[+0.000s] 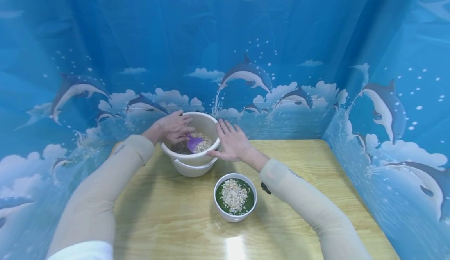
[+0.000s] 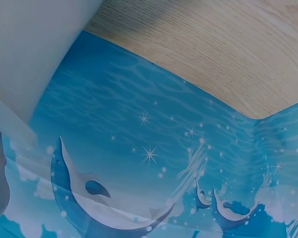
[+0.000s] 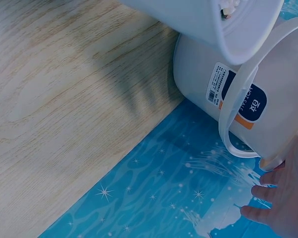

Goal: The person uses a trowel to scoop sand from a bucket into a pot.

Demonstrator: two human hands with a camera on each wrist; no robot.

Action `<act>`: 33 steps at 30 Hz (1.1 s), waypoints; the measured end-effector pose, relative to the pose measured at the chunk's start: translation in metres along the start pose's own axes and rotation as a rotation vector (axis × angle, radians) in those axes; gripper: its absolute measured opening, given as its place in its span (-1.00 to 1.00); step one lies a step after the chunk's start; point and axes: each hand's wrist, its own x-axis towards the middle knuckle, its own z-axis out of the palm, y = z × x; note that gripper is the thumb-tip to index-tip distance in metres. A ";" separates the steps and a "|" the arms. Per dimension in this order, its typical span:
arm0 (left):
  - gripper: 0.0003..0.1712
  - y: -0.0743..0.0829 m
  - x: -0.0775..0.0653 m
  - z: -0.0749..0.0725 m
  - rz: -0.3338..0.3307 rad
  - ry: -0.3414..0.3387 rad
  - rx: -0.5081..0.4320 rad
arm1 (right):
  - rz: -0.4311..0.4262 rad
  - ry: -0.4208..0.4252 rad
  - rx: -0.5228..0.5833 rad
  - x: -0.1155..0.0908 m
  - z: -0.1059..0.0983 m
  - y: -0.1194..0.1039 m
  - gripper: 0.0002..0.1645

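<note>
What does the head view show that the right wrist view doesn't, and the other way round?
Only the head view shows the left hand and its purple scoop.
Only the right wrist view shows the printed label on the bucket.
Both show the bucket, right hand, white bowl, pale grains and wooden table.

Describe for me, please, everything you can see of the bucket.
The bucket is round, off-white and looks plastic, with a pale carry handle hanging down and a printed label on its side. It stands upright on the wood-grain table, near the blue curtain. Pale grain and a purple scoop, held by the left hand, are inside. The right hand rests against its rim.
</note>
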 end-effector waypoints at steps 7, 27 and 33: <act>-0.50 -0.001 -0.006 -0.002 -0.021 0.024 -0.065 | -0.003 0.001 -0.004 0.001 0.000 0.000 0.46; -0.66 -0.006 -0.019 -0.002 -0.086 0.092 -0.089 | 0.009 0.000 -0.011 0.000 0.000 0.000 0.46; -0.65 -0.006 -0.024 -0.001 -0.112 0.105 -0.085 | 0.010 -0.007 -0.011 0.000 -0.001 0.000 0.45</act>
